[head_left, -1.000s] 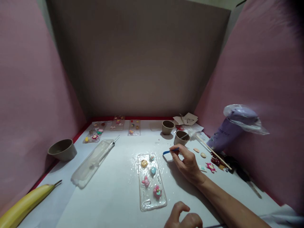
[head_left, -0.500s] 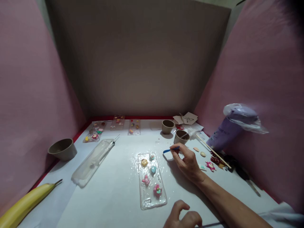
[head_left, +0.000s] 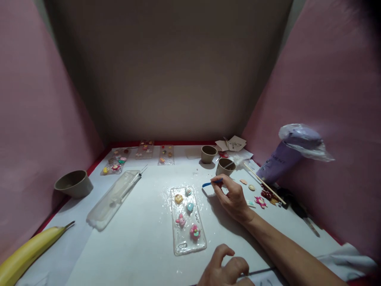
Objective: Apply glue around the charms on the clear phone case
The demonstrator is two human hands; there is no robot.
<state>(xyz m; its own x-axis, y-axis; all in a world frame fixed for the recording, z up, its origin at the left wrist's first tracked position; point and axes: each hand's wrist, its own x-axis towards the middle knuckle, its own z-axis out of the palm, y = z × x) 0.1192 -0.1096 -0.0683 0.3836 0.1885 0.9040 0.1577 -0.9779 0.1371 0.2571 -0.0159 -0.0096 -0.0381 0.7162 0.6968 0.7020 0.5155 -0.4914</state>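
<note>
Craft booth: pink partitions (head_left: 315, 87), charm-decorated phone case (head_left: 180, 237), loose charms (head_left: 261, 202).

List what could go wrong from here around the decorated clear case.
The blue tool in the right hand could nudge the charms on the clear case if they aren't firmly set; the surface looks wet. That hand might also bump the cup just beyond it. The loose pink figure lies near the wrist and could be swept aside.

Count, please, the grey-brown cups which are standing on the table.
3. One cup is at the left edge; a second cup is at the back, right of centre; a third cup is just beyond the right hand.
</note>
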